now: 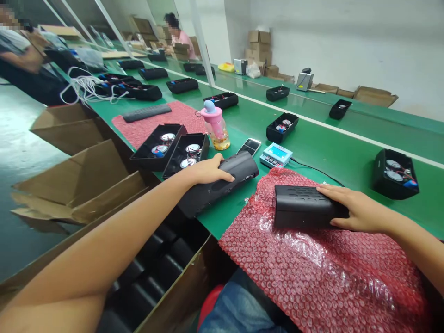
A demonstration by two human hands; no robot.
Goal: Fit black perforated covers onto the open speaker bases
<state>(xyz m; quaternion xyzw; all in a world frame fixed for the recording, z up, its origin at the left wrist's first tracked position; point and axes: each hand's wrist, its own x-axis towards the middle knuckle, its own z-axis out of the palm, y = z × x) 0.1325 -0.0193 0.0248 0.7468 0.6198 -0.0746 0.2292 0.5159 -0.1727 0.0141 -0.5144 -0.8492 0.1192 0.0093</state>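
My left hand (211, 171) is closed on a black speaker housing (239, 169), thumb along its top, tilted over the bench edge beside two open speaker shells. On the red bubble wrap (270, 259), another black speaker housing (294, 208) with a honeycomb-patterned top lies on its side. My right hand (350, 208) grips the right end of that housing, fingers on top and thumb at the near face. Just left of my left hand, an open speaker shell (173, 162) shows round drivers and wires; a second open shell (156, 143) sits behind it.
A cardboard box (194, 282) with several black housings stands below the bench edge. Past the bubble wrap are a small meter with a blue screen (276, 155), a phone (249, 147) and a pink-lidded bottle (215, 125). Several open shells line the green bench (319, 152). Two people sit farther off.
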